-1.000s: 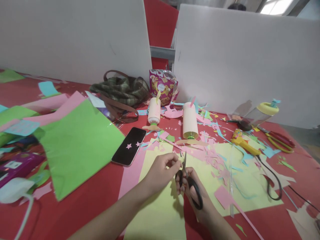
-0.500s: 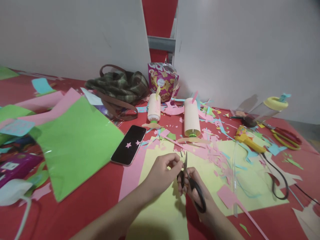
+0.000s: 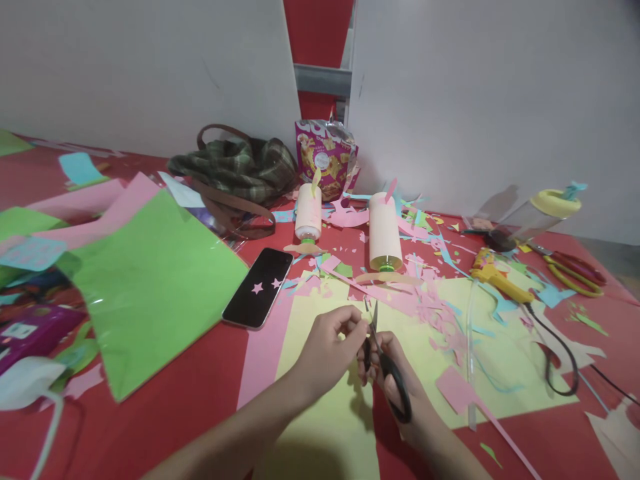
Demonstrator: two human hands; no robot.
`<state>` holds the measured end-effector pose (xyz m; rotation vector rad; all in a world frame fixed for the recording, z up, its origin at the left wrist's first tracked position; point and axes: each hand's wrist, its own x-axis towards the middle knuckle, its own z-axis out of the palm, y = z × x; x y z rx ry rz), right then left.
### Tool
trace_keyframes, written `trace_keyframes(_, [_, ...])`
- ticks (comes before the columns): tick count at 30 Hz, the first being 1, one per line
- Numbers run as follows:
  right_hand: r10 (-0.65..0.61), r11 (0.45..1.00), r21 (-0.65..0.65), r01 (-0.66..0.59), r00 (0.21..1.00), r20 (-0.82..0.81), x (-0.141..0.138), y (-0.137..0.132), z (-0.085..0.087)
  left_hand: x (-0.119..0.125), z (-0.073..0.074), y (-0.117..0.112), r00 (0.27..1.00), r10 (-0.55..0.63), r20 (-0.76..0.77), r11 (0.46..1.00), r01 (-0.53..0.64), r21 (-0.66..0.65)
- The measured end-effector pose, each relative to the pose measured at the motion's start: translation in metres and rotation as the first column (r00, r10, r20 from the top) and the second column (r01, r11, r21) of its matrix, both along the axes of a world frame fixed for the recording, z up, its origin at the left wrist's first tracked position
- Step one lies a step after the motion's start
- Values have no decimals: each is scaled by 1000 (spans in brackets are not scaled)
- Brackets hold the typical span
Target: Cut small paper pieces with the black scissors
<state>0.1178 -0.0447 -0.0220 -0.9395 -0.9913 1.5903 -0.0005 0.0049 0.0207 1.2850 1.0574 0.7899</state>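
My right hand (image 3: 395, 373) is wrapped round black-handled scissors (image 3: 395, 385), whose blades point away from me and stand slightly apart. Close against the blades, my left hand (image 3: 335, 343) pinches a tiny piece of pale yellow paper (image 3: 367, 316), mostly hidden by the fingers. Both hands are above a yellow sheet of paper (image 3: 315, 413). Left of them lies a black phone (image 3: 260, 303) with two small pink stars (image 3: 257, 288) on its screen. Beyond the hands are two cream paper-wrapped rolls (image 3: 385, 227) with paper tabs at their tops.
A large green sheet (image 3: 155, 287) covers the left side. On the right lie a yellow glue gun (image 3: 500, 280) with its cord, red-handled pliers (image 3: 580, 267) and a clear cylinder (image 3: 530, 220). Paper scraps (image 3: 445, 320) are scattered about. A snack bag (image 3: 325, 157) and plaid bag (image 3: 245, 167) stand behind.
The scissors and my right hand have shifted very slightly right, with the blades a little more apart. My left hand keeps its pinch. The whole view has moved a touch.
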Motion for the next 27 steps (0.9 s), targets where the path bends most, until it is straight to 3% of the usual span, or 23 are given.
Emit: trace_keyframes(27, [-4, 1000, -27, 4, 1000, 1, -3, -2, 11, -2, -5, 5, 994, -8, -113, 997, 17, 82])
